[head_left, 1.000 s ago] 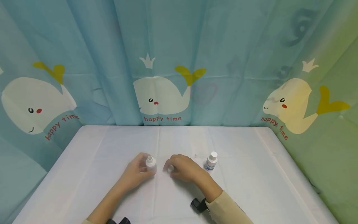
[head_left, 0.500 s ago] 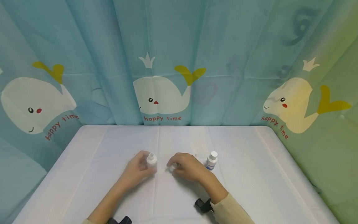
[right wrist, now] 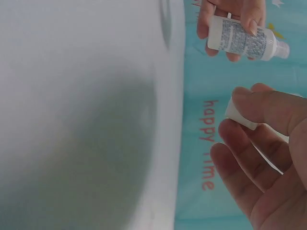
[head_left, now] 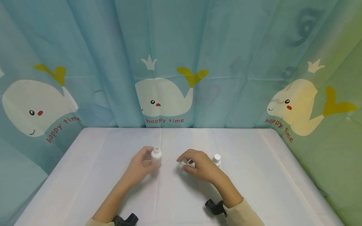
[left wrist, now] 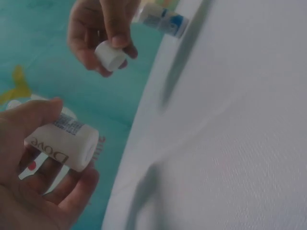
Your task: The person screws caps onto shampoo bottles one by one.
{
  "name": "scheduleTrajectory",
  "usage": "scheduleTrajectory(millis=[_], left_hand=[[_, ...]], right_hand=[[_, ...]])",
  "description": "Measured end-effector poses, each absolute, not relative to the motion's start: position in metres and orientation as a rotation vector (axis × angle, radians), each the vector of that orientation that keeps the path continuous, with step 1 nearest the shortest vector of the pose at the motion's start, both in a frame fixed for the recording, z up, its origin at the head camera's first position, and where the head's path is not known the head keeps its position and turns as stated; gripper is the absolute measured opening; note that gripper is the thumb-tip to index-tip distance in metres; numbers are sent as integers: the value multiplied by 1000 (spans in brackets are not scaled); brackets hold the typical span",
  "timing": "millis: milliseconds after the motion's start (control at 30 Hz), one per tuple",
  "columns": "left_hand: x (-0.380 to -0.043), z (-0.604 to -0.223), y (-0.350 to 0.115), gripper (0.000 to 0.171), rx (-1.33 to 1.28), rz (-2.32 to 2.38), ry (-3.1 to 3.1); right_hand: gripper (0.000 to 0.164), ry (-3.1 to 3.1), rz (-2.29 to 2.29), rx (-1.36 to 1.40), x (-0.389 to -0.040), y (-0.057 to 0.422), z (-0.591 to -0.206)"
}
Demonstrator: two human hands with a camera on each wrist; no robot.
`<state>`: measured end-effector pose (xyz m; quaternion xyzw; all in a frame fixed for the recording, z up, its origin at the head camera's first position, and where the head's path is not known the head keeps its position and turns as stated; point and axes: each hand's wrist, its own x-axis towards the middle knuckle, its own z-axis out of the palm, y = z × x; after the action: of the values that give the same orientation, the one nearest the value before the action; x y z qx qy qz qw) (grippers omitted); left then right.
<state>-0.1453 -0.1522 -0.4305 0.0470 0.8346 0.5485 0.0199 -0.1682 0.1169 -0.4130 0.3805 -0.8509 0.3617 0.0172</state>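
My left hand (head_left: pixel 139 165) grips a small white bottle (head_left: pixel 156 155) lettered "Dove", its threaded neck bare and pointing up. In the left wrist view the bottle (left wrist: pixel 67 143) sits between thumb and fingers, its base toward the table. My right hand (head_left: pixel 202 165) pinches a white bottle cap (left wrist: pixel 110 56) between thumb and fingertips, a short way to the right of the bottle. Both hands are raised, with shadows on the table below them. Behind the right hand stands a second white bottle (head_left: pixel 217 159) with its cap on; the hand hides its lower part.
A white cloth covers the table (head_left: pixel 181 201). Beyond its far edge hangs a blue-green curtain (head_left: pixel 226 62) printed with whales. A black wrist camera (head_left: pixel 214 207) sits by the right sleeve, and another black camera (head_left: pixel 125 219) by the left.
Both hands have risen and shifted away and to the right, carrying the open bottle and the cap. The right hand now covers part of the capped bottle, which was fully visible before.
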Motion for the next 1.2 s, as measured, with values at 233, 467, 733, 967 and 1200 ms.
scheduleTrajectory(millis=[233,467,733,967,1200], left_hand=[[-138,-427,-150,50,224,1673,2607],[-131,-426,-147,47,342,1674,2590],[-126,-427,-143,47,354,1616,2620],[-123,-428,-139,45,389,1599,2610],[-120,-429,-136,42,460,1574,2599]], right_hand=[[25,-2569,1136,1193,-163,124,-405],[24,-2513,1191,1253,-153,123,-401],[25,-2419,1272,1200,-152,122,-396],[25,-2390,1309,1186,-148,122,-390],[24,-2358,1365,1248,-145,120,-388]])
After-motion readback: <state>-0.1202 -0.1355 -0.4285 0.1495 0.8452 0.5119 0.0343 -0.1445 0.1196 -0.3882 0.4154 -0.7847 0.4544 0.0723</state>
